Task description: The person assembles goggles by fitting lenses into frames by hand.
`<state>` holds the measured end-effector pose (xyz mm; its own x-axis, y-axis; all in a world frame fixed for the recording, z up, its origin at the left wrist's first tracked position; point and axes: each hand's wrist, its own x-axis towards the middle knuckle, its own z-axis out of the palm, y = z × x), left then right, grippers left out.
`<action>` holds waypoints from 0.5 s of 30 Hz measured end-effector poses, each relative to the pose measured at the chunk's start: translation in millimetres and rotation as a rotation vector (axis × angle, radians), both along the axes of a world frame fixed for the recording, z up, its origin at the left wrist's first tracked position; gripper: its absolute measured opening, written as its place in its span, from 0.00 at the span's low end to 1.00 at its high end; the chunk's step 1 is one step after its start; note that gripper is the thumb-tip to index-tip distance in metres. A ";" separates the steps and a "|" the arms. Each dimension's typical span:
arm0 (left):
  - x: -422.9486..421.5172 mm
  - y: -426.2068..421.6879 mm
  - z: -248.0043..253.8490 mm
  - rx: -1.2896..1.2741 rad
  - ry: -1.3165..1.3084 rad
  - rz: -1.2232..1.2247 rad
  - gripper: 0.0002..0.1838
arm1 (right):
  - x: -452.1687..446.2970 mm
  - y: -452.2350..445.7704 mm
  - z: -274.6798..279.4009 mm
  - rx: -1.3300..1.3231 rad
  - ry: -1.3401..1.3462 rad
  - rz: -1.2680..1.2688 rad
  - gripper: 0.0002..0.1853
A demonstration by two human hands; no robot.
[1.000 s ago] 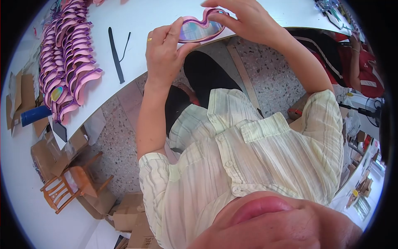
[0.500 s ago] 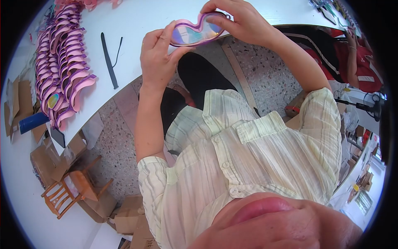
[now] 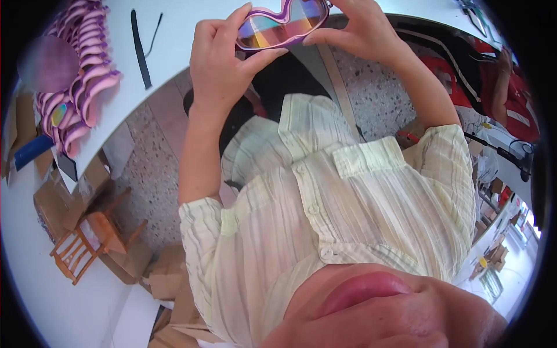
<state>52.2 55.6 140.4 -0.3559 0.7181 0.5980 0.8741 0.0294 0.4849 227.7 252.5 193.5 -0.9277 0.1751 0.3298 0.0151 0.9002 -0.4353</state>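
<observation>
Between my two hands is a pair of swim goggles (image 3: 284,38) with a pink and purple frame and mirrored lenses showing yellow, red and blue reflections. My left hand (image 3: 223,64) grips the left end, its thumb along the lower edge and fingers at the upper side. At the other end, my right hand (image 3: 368,33) pinches the goggles, thumb below and fingers partly cut off by the top of the view. A black strap (image 3: 139,49) lies on the white table (image 3: 174,35) to the left of my left hand.
Rows of stacked pink and purple goggles (image 3: 93,64) cover the table's left end, near a blue cylinder (image 3: 33,152) and a dark phone-like object (image 3: 67,167). A wooden chair (image 3: 87,243) and cardboard boxes (image 3: 168,272) stand lower left. Another person's arm (image 3: 502,87) shows at right.
The goggles have tilted, their lens reflections turning from pale to yellow and red. Hands and table sit higher in view. A blurred purplish round patch now covers part of the stacked goggles.
</observation>
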 end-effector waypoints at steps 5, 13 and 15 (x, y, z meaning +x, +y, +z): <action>7.7 -28.5 5.2 -0.016 -0.074 -0.085 0.37 | -1.6 -14.2 -9.1 -0.218 0.061 0.178 0.40; 19.4 -47.2 -17.1 0.087 -0.193 -0.097 0.36 | 1.6 -34.0 -18.6 -0.299 0.087 0.244 0.38; 17.7 -52.7 -24.8 0.077 -0.158 -0.080 0.37 | -0.8 -38.7 -17.7 -0.282 0.086 0.245 0.38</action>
<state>70.0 3.0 115.6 -0.3931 0.7020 0.5939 0.7852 -0.0798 0.6141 226.9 213.8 175.7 -0.9241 0.0464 0.3792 -0.2334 0.7173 -0.6565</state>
